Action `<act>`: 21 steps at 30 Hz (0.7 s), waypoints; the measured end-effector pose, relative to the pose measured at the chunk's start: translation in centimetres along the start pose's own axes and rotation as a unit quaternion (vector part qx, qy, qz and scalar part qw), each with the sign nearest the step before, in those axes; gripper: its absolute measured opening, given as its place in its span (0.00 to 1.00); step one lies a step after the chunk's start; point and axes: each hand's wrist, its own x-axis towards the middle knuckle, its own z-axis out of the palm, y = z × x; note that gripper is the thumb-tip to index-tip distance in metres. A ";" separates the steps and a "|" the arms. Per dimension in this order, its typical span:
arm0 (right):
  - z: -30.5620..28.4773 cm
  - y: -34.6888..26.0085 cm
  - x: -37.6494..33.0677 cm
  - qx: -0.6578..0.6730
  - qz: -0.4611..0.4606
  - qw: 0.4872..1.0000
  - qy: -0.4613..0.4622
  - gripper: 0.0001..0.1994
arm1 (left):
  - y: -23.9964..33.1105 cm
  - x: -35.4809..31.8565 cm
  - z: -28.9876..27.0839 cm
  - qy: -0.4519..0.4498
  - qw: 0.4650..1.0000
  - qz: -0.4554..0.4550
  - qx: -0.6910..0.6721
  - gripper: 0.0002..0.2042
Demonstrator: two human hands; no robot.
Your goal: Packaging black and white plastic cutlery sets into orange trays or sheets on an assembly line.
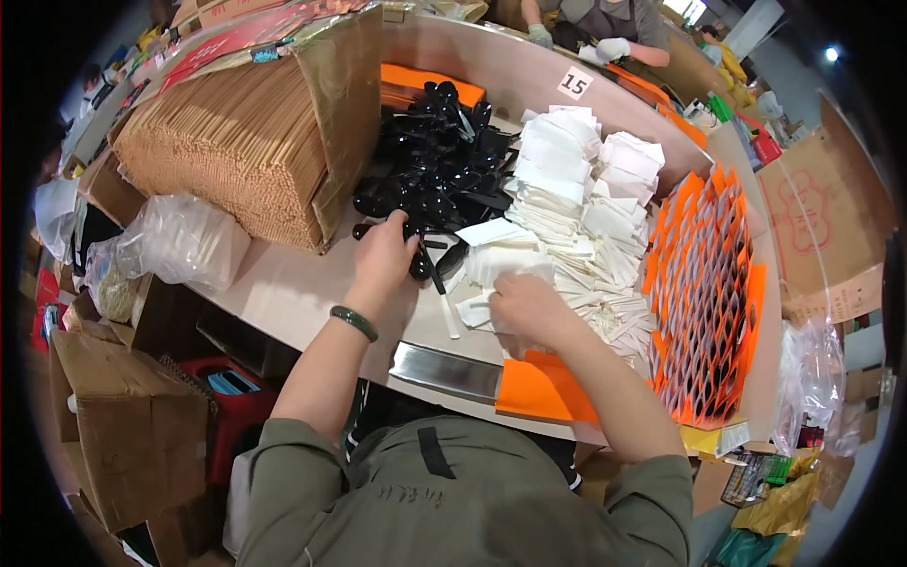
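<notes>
My left hand (383, 253) is closed around a black plastic spoon (418, 267) at the near edge of a heap of black spoons (430, 165). Just below it, a thin black stick with a white end (448, 314) lies on the table. The fingers of my right hand (526, 304) are curled on a white folded napkin (476, 310), at the near left side of the napkin piles (562, 180); their tips are partly hidden. Under my right forearm, an orange sheet or sleeve (540, 389) lies at the table's front edge.
A carton of wooden sticks (222, 156) stands at the left, beside a clear plastic bag (194, 236). Along the right runs a row of orange packets (704, 302). A metal strip (444, 371) edges the table (307, 283). Beyond the divider, a gloved person (605, 33) works.
</notes>
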 end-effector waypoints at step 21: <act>0.8 -12.1 -2.0 0.226 0.201 0.952 0.051 0.06 | -0.5 -7.5 -3.1 -0.018 0.983 0.073 -0.169 0.09</act>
